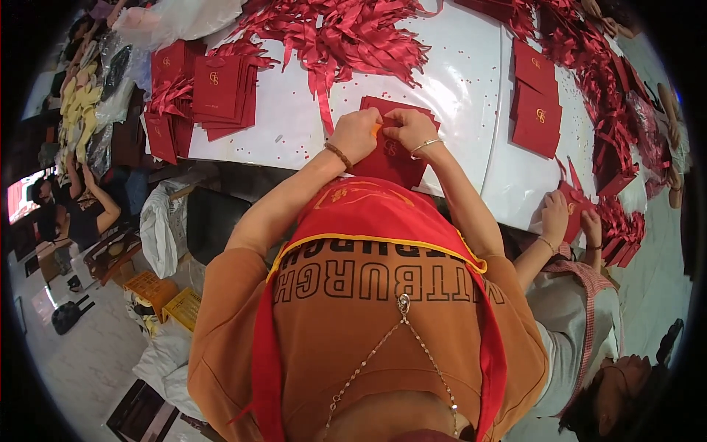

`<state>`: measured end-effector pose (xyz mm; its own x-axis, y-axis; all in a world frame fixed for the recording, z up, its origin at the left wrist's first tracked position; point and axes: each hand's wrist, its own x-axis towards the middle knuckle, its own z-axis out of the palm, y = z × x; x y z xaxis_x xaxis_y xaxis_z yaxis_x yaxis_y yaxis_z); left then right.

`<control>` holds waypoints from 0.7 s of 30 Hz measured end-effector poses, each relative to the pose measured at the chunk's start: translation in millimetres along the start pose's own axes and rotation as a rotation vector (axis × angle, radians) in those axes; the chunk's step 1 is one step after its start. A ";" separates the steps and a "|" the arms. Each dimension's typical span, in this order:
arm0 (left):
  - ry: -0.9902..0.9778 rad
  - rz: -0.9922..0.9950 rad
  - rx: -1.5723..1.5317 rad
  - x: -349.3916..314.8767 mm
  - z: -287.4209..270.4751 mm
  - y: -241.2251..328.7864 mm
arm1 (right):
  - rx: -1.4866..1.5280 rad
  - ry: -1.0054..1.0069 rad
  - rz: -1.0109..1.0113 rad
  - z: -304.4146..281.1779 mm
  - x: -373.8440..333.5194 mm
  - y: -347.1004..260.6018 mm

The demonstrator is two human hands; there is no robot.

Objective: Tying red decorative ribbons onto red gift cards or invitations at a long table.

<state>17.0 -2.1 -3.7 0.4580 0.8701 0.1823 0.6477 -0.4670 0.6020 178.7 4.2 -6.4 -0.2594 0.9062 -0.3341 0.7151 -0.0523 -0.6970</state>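
A stack of flat red paper bags with gold print lies at the table's near edge, in front of me. Over its upper part my left hand is closed, a beaded bracelet on its wrist. A small orange piece shows at its fingertips; its kind is unclear. Close beside it, fingers bent in a pinch, is my right hand, wearing a thin bangle. What either hand pinches is too small to make out. A red ribbon trails down from a heap of red ribbons to near my left hand.
More red bags are piled on the white table at left, others at right. Small red dots are scattered over the tabletop. On my right, a co-worker's hands hold a red bag. A dark chair stands at left.
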 end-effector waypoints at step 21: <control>-0.001 -0.278 -0.263 -3.1 -1.7 -8.7 | 0.008 0.013 0.022 -4.3 -4.9 -6.3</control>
<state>8.9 -0.5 -8.2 0.2872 0.9577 -0.0169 0.5690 -0.1564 0.8073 178.2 1.9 2.4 -0.2350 0.9100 -0.3415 0.7157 -0.0757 -0.6943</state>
